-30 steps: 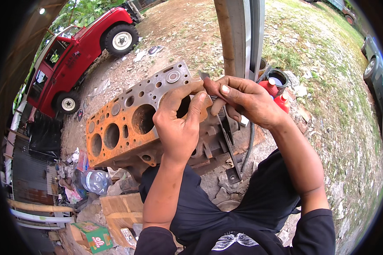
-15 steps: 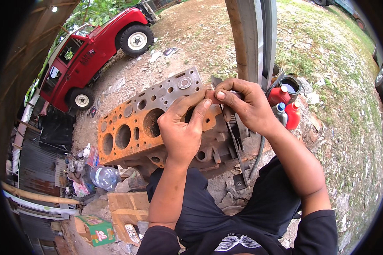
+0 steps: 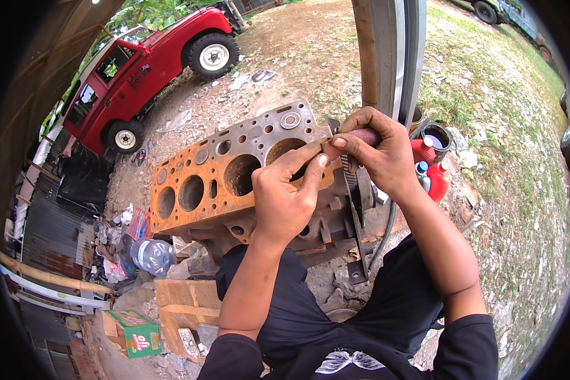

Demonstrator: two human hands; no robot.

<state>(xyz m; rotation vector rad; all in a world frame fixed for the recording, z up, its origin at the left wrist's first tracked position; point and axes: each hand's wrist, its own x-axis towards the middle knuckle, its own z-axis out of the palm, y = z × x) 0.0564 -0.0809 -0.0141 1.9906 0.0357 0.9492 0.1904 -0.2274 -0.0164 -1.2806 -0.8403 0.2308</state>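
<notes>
My left hand point(image 3: 287, 190) pinches the near end of a reddish-brown piece of sandpaper point(image 3: 365, 135) between thumb and forefinger. The fingers of my right hand point(image 3: 381, 149) are closed on the same sandpaper, which looks curled or rolled under them. Both hands are close together above the right end of an engine block point(image 3: 237, 136). Its top face is orange with rust on the left and bare grey metal toward the far right. Round cylinder bores and smaller holes open in that face; my left hand partly covers the bores at the right.
A metal post point(image 3: 386, 57) rises just beyond my right hand. Red bottles point(image 3: 438, 180) and a dark bucket point(image 3: 438, 136) stand to the right. Leftward are a clear plastic jug point(image 3: 153, 255), a green carton point(image 3: 133, 332) and flattened cardboard point(image 3: 187, 301). A red off-road vehicle point(image 3: 142, 73) is parked beyond.
Both hands still grip the sandpaper, and more of its curled part now shows at my right hand. The whole view has shifted slightly, with the block appearing farther right.
</notes>
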